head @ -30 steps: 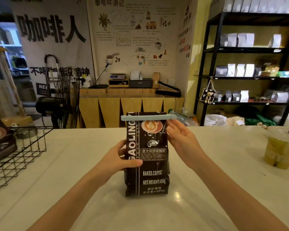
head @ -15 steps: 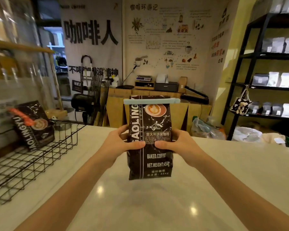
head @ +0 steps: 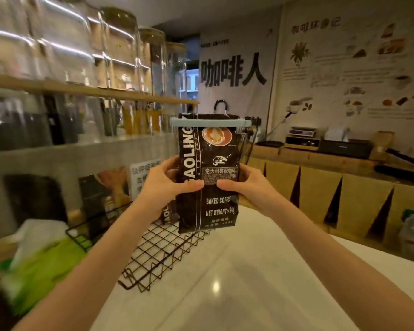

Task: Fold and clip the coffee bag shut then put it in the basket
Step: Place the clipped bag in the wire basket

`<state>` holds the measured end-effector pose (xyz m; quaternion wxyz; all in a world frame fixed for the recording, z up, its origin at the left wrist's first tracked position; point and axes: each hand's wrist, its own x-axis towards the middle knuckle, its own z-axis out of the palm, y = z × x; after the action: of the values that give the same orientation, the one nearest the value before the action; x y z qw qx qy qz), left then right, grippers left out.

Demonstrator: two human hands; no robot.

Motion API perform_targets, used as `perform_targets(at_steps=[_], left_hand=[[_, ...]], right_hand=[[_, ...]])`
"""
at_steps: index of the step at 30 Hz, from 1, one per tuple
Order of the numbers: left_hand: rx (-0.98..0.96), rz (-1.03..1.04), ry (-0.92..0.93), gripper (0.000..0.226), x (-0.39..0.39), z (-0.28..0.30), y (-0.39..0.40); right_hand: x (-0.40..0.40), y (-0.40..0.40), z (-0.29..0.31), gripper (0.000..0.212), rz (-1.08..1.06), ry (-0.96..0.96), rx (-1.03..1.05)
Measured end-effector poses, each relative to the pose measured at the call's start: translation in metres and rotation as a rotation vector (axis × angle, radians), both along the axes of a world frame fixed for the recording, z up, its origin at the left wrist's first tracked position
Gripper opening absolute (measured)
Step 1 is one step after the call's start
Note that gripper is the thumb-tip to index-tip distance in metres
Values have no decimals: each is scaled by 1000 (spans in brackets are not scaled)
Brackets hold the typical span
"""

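Note:
A dark brown coffee bag stands upright in the air, its folded top held shut by a pale blue clip. My left hand grips its left side and my right hand grips its right side, thumbs on the front. The bag hangs over the right end of a black wire basket on the white counter. Another coffee bag lies in the basket, mostly hidden behind my left hand and the held bag.
A green and white packet sits at the counter's left edge beside the basket. Glass jars line a wooden shelf on the left. A wooden counter with machines runs behind on the right. White countertop spreads before me.
The bag was standing on the counter with only my left hand on it; both hands took hold, lifted it and carried it left over the basket. My view swung left.

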<state>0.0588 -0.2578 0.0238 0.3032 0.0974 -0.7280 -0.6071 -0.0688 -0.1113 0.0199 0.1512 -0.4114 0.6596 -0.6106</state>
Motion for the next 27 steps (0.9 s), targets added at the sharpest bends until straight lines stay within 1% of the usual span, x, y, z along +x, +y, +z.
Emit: perform_targets(at_steps=[3,4,6,8,11,12,15,18,23,27], left_hand=[[-48,148,14,60,12,-2,-32],[-74,202,4,64,15,-5,-42],[-107,316,-22,79,20,-13,-61],[-117,399,-33,84,25,-23,-78],[-98,438,-34,83,30,-42,-97],[-100,447,-38,82,32,-50,-103],[-83,495,-74,83,37,-72,-120],[-78,543,-121,83,42,-89,-133],[-111,576,-198,81,47,-104,-142],[-201,613,-301,78,44,-108,-149]], right_hand=[[1,-48,0,31,71,17,27],[2,-62,-2,31,95,21,47],[4,-90,-8,33,141,10,97],[3,-117,-19,35,172,-7,150],[2,-151,-39,27,196,-86,220],[3,-160,-45,27,213,-119,235],[6,-182,-63,41,277,-186,265],[12,-199,-79,42,342,-253,267],[15,-217,-95,44,374,-252,301],[14,-224,-103,47,372,-221,327]])
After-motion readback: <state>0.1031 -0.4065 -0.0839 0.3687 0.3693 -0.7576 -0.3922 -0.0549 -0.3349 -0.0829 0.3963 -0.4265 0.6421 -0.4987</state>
